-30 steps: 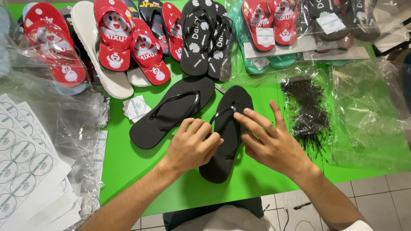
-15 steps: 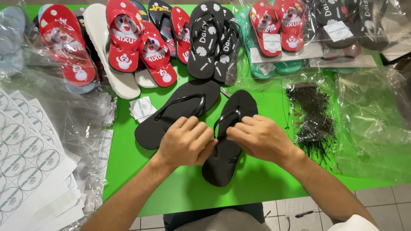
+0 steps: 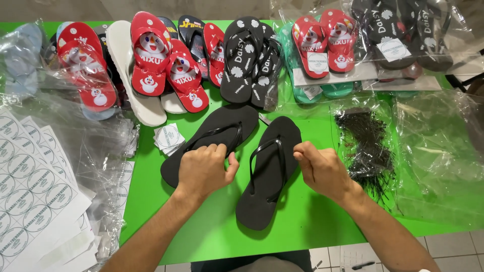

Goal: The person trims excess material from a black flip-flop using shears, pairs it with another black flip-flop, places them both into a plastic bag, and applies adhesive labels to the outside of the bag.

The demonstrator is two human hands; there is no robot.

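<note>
Two plain black flip-flops lie side by side on the green table [image 3: 201,236]. My left hand [image 3: 204,168] rests curled on the heel part of the left black flip-flop [image 3: 217,133], fingers by its strap. My right hand [image 3: 320,168] is closed in a fist just right of the right black flip-flop [image 3: 267,176], fingertips pinched near its edge; whether it pinches something small I cannot tell. The straps face up on both sandals.
Rows of red cartoon, white and black printed flip-flops [image 3: 166,65] line the far edge, some in clear bags [image 3: 403,45]. Sheets of round stickers [image 3: 30,186] lie left. A pile of thin black plastic ties [image 3: 368,146] sits right, beside empty clear bags [image 3: 438,156].
My hands have drawn apart: the left slid onto the left flip-flop, the right moved off the right flip-flop to its right side and closed into a fist.
</note>
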